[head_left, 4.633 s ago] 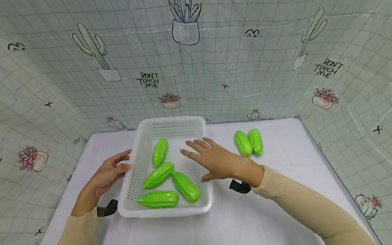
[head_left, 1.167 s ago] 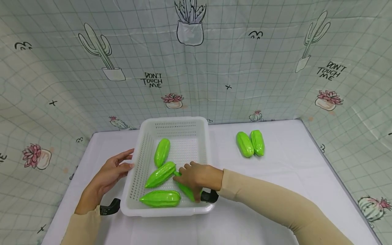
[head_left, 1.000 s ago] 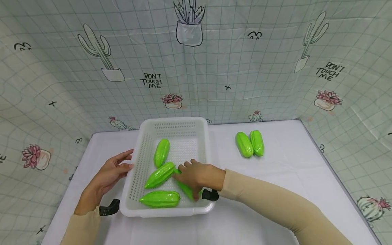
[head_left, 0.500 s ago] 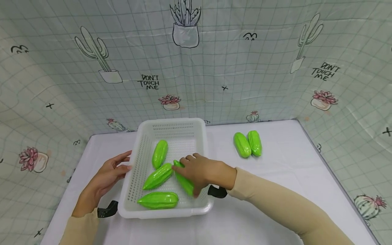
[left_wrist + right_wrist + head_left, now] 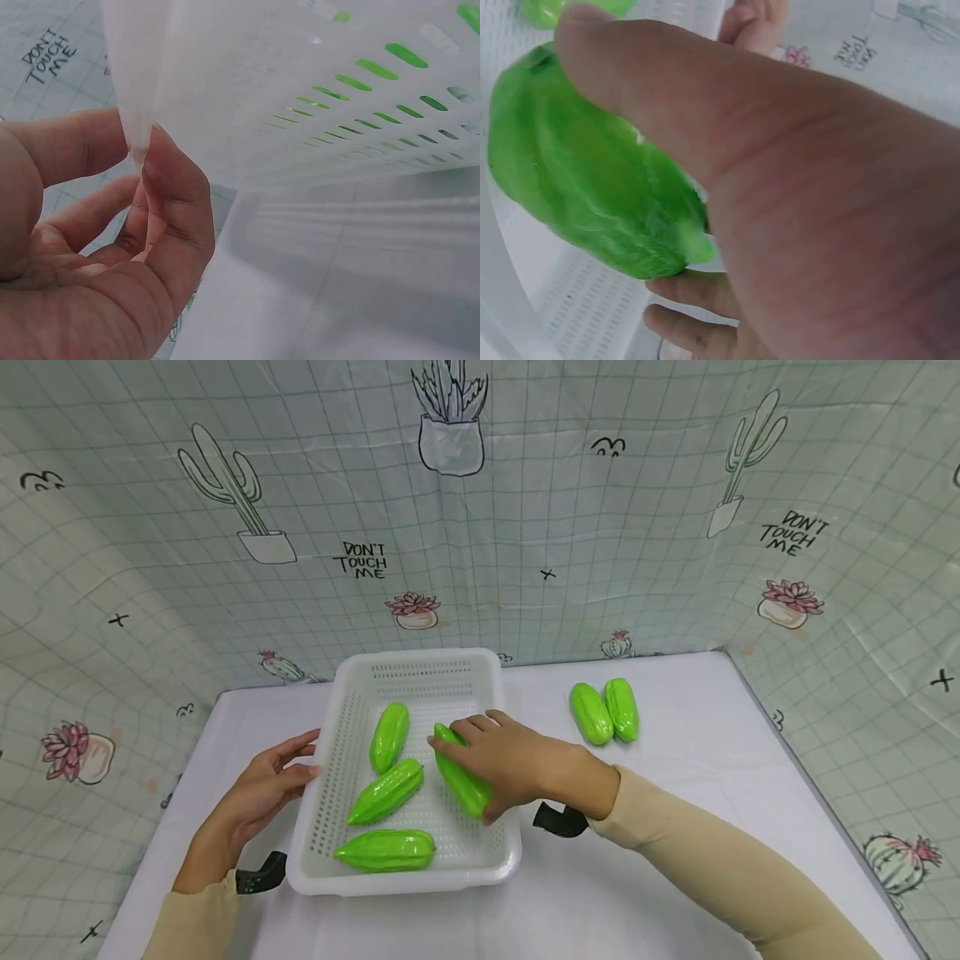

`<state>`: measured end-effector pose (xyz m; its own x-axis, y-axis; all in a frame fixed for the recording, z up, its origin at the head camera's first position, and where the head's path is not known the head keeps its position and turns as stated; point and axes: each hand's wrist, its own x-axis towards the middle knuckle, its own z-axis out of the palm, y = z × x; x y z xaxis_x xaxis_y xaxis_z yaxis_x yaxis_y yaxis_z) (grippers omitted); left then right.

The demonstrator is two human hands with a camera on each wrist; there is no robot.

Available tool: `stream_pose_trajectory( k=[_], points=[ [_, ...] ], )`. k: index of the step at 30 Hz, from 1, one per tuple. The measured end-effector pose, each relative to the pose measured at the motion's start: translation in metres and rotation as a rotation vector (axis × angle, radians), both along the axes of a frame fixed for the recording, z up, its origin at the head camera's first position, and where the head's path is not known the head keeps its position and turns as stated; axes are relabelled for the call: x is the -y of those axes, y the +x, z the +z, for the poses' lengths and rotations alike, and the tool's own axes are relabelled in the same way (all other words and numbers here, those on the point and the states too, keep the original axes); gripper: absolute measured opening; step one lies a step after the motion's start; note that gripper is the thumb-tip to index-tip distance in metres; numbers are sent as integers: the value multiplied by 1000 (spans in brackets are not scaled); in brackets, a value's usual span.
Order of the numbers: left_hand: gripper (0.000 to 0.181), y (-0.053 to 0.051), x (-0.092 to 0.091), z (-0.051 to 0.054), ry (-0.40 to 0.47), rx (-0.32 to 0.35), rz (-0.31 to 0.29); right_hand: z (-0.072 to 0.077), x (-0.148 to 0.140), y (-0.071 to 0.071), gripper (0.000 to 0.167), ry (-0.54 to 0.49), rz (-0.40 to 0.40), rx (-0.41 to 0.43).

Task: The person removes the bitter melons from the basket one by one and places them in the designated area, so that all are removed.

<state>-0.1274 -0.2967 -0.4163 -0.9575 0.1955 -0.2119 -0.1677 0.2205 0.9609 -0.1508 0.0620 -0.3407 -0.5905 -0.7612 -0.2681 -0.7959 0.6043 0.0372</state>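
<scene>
A white perforated basket [image 5: 405,882] holds several glossy green ridged vegetables. Over its right half, my right hand [image 5: 517,760] grips one green vegetable [image 5: 459,777] between thumb and fingers; in the right wrist view that vegetable [image 5: 585,165] fills the space beside the thumb. My left hand [image 5: 264,789] pinches the basket's left rim, and the left wrist view shows thumb and finger meeting on the rim [image 5: 136,90]. Three other vegetables lie on the left side and front of the basket: one upright in view [image 5: 390,737], one diagonal [image 5: 386,792], one crosswise [image 5: 386,850].
Two more green vegetables, a left one [image 5: 591,713] and a right one [image 5: 622,709], lie side by side on the white-covered table [image 5: 675,760], right of the basket. A gridded cactus-print cloth [image 5: 495,527] hangs behind and at both sides.
My right hand has closed round the front-right vegetable and moved it up and to the right in view, away from the diagonal one. My left hand stays at the rim.
</scene>
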Motion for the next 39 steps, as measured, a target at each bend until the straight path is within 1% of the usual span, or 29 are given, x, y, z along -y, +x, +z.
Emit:
stream_pose_trajectory(
  k=[8,13,22,30,34,39],
  points=[
    [73,-1,0,0,14,-2,-10,9,-14,0,122,-94,21,-45],
    [73,-1,-1,0,16,4,-9,11,-23,2,121,-133,16,-62],
    [74,0,-1,-1,10,8,-6,12,-43,3,120,-236,10,-104],
    [74,0,-1,-2,10,17,1,14,-62,5,117,-274,-23,-112],
    [74,0,-1,-2,11,19,1,15,-72,5,116,-292,-51,-125],
    [74,0,0,-2,19,19,0,12,-85,3,118,-328,-87,-110]
  ],
)
